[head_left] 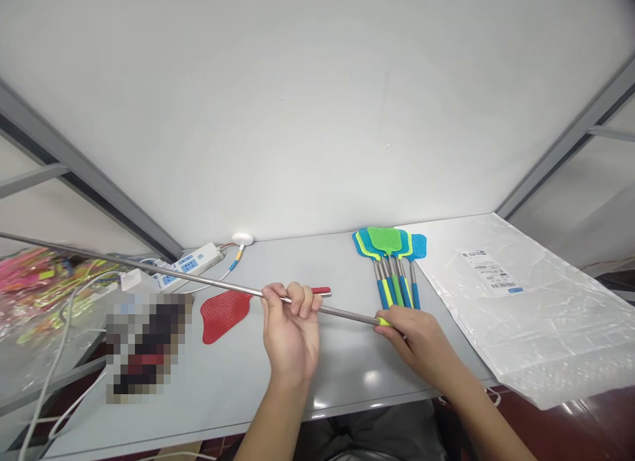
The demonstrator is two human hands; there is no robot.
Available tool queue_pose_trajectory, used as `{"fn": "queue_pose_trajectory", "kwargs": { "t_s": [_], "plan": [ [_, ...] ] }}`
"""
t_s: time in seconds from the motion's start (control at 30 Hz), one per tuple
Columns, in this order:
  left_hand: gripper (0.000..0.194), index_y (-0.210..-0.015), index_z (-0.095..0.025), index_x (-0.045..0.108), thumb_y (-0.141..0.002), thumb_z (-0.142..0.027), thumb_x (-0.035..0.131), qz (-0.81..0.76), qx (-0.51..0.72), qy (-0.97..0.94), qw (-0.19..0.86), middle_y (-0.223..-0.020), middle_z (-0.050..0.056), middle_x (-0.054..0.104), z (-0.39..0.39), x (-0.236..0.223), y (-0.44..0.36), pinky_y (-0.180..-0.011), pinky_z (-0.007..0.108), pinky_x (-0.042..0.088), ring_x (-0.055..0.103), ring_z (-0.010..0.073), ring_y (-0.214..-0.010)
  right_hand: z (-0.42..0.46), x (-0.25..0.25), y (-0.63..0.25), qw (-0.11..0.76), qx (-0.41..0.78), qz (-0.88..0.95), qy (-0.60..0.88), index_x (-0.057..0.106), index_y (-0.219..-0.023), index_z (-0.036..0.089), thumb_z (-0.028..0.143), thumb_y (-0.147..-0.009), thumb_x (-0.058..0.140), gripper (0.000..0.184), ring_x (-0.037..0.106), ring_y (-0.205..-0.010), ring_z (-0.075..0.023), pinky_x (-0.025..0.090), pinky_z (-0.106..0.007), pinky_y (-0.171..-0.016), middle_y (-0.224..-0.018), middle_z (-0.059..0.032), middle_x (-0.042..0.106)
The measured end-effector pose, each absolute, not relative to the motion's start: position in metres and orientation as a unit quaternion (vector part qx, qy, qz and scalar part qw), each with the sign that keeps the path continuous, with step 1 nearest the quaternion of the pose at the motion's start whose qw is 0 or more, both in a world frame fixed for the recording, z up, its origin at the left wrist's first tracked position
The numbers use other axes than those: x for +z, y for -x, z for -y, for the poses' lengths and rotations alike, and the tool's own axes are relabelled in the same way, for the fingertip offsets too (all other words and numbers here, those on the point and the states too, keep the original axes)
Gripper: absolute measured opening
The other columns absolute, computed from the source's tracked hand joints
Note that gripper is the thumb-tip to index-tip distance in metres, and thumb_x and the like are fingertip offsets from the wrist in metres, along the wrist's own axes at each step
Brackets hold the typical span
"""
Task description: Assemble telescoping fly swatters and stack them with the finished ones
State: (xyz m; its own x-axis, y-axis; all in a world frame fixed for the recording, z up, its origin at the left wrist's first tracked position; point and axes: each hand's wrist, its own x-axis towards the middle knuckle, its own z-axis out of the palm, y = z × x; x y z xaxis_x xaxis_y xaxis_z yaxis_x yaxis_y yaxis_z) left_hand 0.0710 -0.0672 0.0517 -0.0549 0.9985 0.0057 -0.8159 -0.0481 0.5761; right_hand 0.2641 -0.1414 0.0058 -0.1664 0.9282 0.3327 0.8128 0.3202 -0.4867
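A long, thin metal telescopic rod (213, 280) slants across the view and runs out past the left edge, so its far end is hidden. My left hand (292, 335) has its fingers wrapped round the rod near the middle of the view. Closed on the yellow-green handle (383, 322) at the rod's right end is my right hand (419, 335), which covers most of it. Behind my left hand a red perforated fly swatter head (225, 314) lies on the table, its red neck partly covered by my fingers.
Several blue, green and yellow fly swatters (385, 239) lie bunched at the table's back right. A white plastic mailer (496, 302) covers the right side. Left are a power strip (193, 266), a white round device (243, 239), cables, a pixelated patch and bagged colourful items (40, 295).
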Motion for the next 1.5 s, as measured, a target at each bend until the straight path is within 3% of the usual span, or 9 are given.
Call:
{"fn": "queue_pose_trajectory", "kwargs": {
  "t_s": [0.17, 0.4, 0.6, 1.0, 1.3, 1.5],
  "plan": [
    [0.032, -0.071, -0.02, 0.041, -0.095, -0.039, 0.051, -0.202, 0.701, -0.175, 0.661, -0.058, -0.007, 0.019, 0.064, 0.056, -0.066, -0.045, 0.02, 0.029, 0.025, 0.0077, -0.046, 0.145, 0.001, -0.25, 0.296, 0.136, 0.751, 0.574, 0.061, -0.089, 0.022, 0.037, -0.1, 0.039, 0.029, 0.058, -0.069, -0.0155, 0.037, -0.026, -0.061, -0.072, -0.0014, 0.061],
    [0.034, -0.07, -0.021, 0.038, -0.095, -0.041, 0.051, -0.211, 0.717, -0.174, 0.641, -0.057, -0.007, 0.016, 0.061, 0.059, -0.066, -0.043, 0.021, 0.025, 0.022, 0.0078, -0.044, 0.143, 0.0, -0.236, 0.307, 0.17, 0.722, 0.596, 0.051, -0.071, 0.021, 0.036, -0.099, 0.043, 0.032, 0.054, -0.061, -0.0133, 0.034, -0.024, -0.056, -0.067, 0.0012, 0.058],
    [0.034, -0.07, -0.02, 0.038, -0.095, -0.039, 0.051, -0.215, 0.726, -0.174, 0.629, -0.057, -0.007, 0.015, 0.058, 0.054, -0.064, -0.043, 0.022, 0.022, 0.021, 0.0075, -0.044, 0.142, 0.001, -0.239, 0.319, 0.202, 0.705, 0.6, 0.055, -0.08, 0.023, 0.035, -0.1, 0.04, 0.028, 0.056, -0.066, -0.0145, 0.039, -0.024, -0.06, -0.072, 0.0005, 0.06],
    [0.034, -0.069, -0.02, 0.037, -0.096, -0.038, 0.049, -0.217, 0.719, -0.148, 0.643, -0.056, -0.007, 0.016, 0.048, 0.041, -0.071, -0.043, 0.022, 0.021, 0.02, 0.0073, -0.043, 0.136, -0.006, -0.246, 0.256, 0.116, 0.73, 0.623, 0.06, -0.09, 0.022, 0.038, -0.101, 0.037, 0.03, 0.06, -0.071, -0.0168, 0.037, -0.026, -0.061, -0.078, -0.0021, 0.065],
    [0.033, -0.069, -0.02, 0.037, -0.096, -0.036, 0.048, -0.215, 0.718, -0.152, 0.645, -0.056, -0.007, 0.016, 0.044, 0.042, -0.07, -0.042, 0.022, 0.02, 0.02, 0.0074, -0.043, 0.133, 0.007, -0.242, 0.288, 0.336, 0.652, 0.615, 0.052, -0.077, 0.021, 0.04, -0.1, 0.036, 0.034, 0.055, -0.071, -0.0147, 0.035, -0.024, -0.064, -0.075, 0.0014, 0.058],
    [0.033, -0.069, -0.02, 0.038, -0.096, -0.036, 0.048, -0.219, 0.719, -0.154, 0.642, -0.055, -0.007, 0.017, 0.044, 0.038, -0.069, -0.043, 0.022, 0.02, 0.021, 0.0074, -0.043, 0.132, 0.011, -0.241, 0.274, 0.362, 0.648, 0.612, 0.053, -0.077, 0.021, 0.038, -0.099, 0.039, 0.031, 0.054, -0.071, -0.0149, 0.033, -0.026, -0.064, -0.074, 0.0019, 0.058]
  ]
}}
